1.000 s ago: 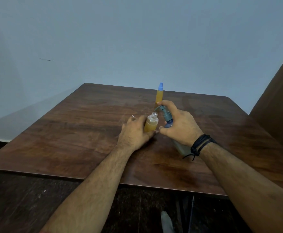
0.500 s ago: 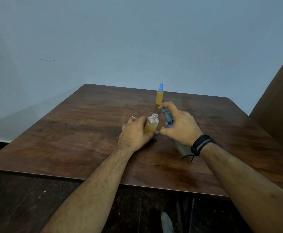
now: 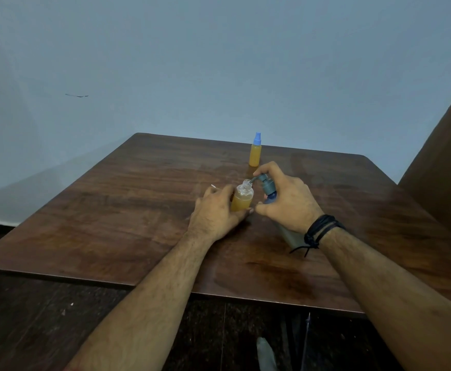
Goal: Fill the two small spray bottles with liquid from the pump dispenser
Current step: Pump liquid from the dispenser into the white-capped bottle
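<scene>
**Second bottle mid-fill, pump nozzle at its mouth**

Little has moved since the earlier frames: both hands sit in the same spot at mid-tabletop, with the nozzle still at the bottle mouth and the liquid level looking about the same.

Left hand [image 3: 215, 210] wraps the open spray bottle [image 3: 242, 198] from its left side, fingers curled round the lower body, bottle upright on the tabletop [image 3: 117, 210]. It is uncapped and amber liquid reaches roughly to the shoulder. Right hand [image 3: 288, 202] grips the pump dispenser [image 3: 268, 187], index finger on top of the pump head and thumb low against the body; the spout tip touches or sits just over the open neck. The dispenser's grey body leans toward the near right, mostly hidden under the palm and wrist.

The capped spray bottle [image 3: 255, 152], blue top, full of amber, stands alone at the far side, well apart from the hands. A black wristband [image 3: 319, 231] is on the right wrist. A small pale thing pokes out past the left hand's knuckles, too small to tell.

Handling, as a judgement: the small bottle is light, stiff plastic and tips easily, so holding it low on the body is right. The narrow neck means the spout must stay centred or liquid runs down the outside and makes it slippery. The pump needs short presses, since the bottle looks near full.
</scene>
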